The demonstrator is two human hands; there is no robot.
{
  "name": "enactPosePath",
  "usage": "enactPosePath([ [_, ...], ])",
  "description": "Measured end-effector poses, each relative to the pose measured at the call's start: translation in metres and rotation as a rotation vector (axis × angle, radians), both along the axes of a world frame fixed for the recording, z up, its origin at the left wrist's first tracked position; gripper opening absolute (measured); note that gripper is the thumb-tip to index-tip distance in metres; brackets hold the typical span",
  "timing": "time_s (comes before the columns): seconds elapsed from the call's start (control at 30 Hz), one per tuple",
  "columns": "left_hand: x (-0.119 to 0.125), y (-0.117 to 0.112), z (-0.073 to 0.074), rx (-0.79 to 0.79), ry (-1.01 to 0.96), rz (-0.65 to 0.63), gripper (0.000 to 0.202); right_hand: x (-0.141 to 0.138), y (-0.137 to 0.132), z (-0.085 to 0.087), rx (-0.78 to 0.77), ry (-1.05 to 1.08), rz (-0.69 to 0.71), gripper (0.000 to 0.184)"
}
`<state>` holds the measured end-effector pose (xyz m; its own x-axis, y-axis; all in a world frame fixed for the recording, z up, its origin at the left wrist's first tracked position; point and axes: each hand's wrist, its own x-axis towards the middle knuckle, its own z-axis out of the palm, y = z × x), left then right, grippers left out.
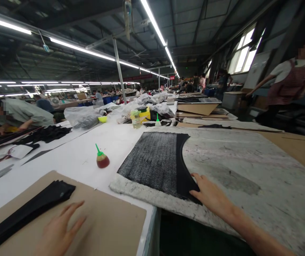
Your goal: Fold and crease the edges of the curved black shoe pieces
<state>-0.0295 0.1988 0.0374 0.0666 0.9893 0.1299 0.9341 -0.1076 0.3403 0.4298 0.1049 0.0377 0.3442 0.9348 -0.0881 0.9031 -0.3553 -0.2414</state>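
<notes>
Along white table [80,158]: black strips [27,213] slanting lengthwise on board [112,220], left of open, empty left hand [60,229]; then, on pad [237,160], black cloth [152,160], extending left from nearer right hand [208,190], at curved edge; whether gripping, impossible to tell.

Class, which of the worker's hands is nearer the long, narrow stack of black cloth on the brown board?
Left. The left hand is just beside the black cloth, over the brown board; the right hand is farther off, at the curved edge of the grey-speckled black fabric panel.
</notes>
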Motion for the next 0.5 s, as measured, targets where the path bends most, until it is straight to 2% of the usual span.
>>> enactPosePath([
  [0.03, 0.021, -0.002, -0.003, -0.014, -0.062, -0.122, 0.037, 0.001, 0.002, -0.001, 0.0, 0.007, -0.007, 0.05],
  [0.1, 0.068, -0.009, -0.007, -0.053, -0.149, -0.257, 0.045, 0.005, 0.005, -0.003, -0.001, 0.011, -0.018, 0.05],
  [0.23, 0.151, -0.028, -0.007, -0.143, -0.236, -0.385, 0.042, 0.016, 0.008, -0.007, -0.017, 0.028, -0.018, 0.045],
  [0.33, 0.188, -0.036, -0.006, -0.155, -0.237, -0.454, 0.04, 0.021, 0.009, -0.009, -0.032, 0.034, -0.017, 0.036],
  [0.5, 0.226, -0.04, -0.006, -0.105, -0.171, -0.593, 0.046, 0.024, 0.011, -0.008, -0.032, 0.015, -0.03, 0.027],
])
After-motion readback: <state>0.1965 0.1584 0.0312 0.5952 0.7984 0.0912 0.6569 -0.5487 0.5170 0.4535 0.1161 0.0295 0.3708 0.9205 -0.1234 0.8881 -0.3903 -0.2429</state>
